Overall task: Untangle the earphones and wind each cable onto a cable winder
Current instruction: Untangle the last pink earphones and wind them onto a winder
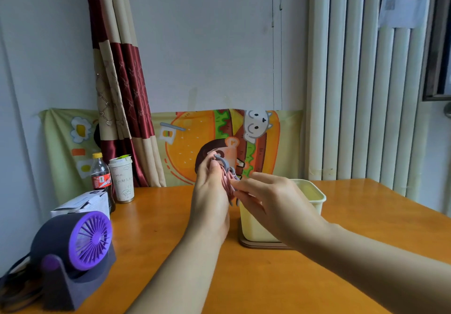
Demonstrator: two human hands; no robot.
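Note:
A grey cable winder (225,164) is held upright above the table, with a pink earphone cable (228,183) wrapped in several turns around its middle. My left hand (211,191) grips the winder from the left, thumb on its edge. From the right, my right hand (266,199) reaches in and its fingertips pinch the pink cable at the winder's side. The winder's lower end is partly hidden between the two hands. No other earphone is visible.
A pale yellow container (314,197) on a brown base stands just behind my right hand. At the left are a purple desk fan (80,243), a white box (83,204), a cola bottle (101,179) and a paper cup (122,179). The orange table (244,277) spreads in front.

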